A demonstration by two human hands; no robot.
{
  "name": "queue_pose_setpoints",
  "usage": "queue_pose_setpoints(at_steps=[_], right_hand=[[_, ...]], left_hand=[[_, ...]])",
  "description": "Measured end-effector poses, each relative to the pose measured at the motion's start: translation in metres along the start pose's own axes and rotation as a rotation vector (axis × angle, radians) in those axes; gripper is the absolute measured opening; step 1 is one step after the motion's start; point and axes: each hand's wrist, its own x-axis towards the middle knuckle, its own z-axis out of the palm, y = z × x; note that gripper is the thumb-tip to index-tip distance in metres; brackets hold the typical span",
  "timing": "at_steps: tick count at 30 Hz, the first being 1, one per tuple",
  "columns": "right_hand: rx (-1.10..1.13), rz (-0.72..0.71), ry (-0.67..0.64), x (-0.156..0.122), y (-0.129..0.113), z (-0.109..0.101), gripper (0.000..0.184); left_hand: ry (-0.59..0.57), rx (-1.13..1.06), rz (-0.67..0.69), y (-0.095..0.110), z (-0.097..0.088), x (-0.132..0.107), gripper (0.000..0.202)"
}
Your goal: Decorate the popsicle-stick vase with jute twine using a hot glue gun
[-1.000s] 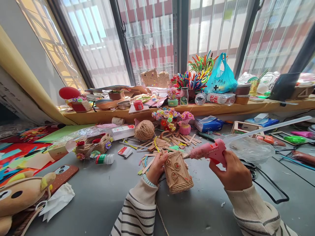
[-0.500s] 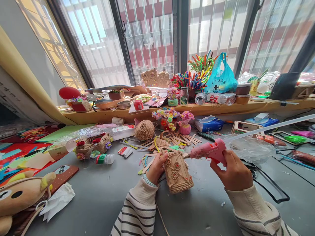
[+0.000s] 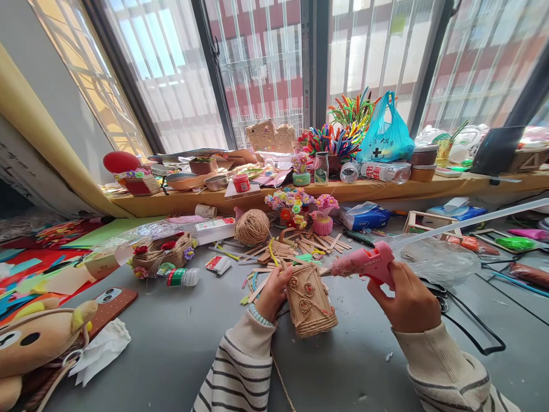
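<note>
My left hand (image 3: 271,293) grips the left side of a twine-wrapped container (image 3: 309,303) decorated with small coiled twine flowers, tilted on the grey table (image 3: 171,349). My right hand (image 3: 407,303) is closed round the handle of a pink hot glue gun (image 3: 364,264). Its nozzle points left at the container's upper right edge. A long clear glue stick (image 3: 467,222) juts out of the gun's back toward the right. A strand of twine (image 3: 281,377) trails from the container toward me.
Wooden craft sticks (image 3: 300,247), a ball of twine (image 3: 251,227) and small flower pots (image 3: 322,220) lie behind the container. A phone (image 3: 109,303), tissue (image 3: 100,352) and plush toy (image 3: 38,343) sit at left. A black cord (image 3: 476,337) loops at right. The window ledge (image 3: 343,191) is crowded.
The glue gun has edged very slightly right; both hands otherwise hold the same pose.
</note>
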Motion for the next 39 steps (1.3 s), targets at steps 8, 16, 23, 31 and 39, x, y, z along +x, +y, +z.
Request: queue_pose_setpoints(at_steps=[8,16,23,31,39], right_hand=[[-0.006,-0.055,0.033,0.0015,0.0018,0.0001,0.025],[0.024,0.01,0.008,0.0006,-0.001,-0.0006,0.02],[0.024,0.01,-0.022,0.0019,-0.0017,-0.0028,0.02],[0.002,-0.014,0.0,0.0025,-0.0013,-0.0039,0.022],[0.005,0.008,0.003,0.0042,-0.0016,-0.0062,0.023]], left_hand=[[0.009,-0.015,0.001,0.002,0.0026,-0.0025,0.047],[0.022,-0.003,0.002,0.0022,0.003,-0.0034,0.049],[0.017,-0.006,0.007,0.0031,0.0034,-0.0038,0.046],[0.021,-0.016,0.002,0.0023,0.0026,-0.0034,0.045],[-0.004,-0.018,0.001,-0.0001,-0.0004,0.0009,0.047]])
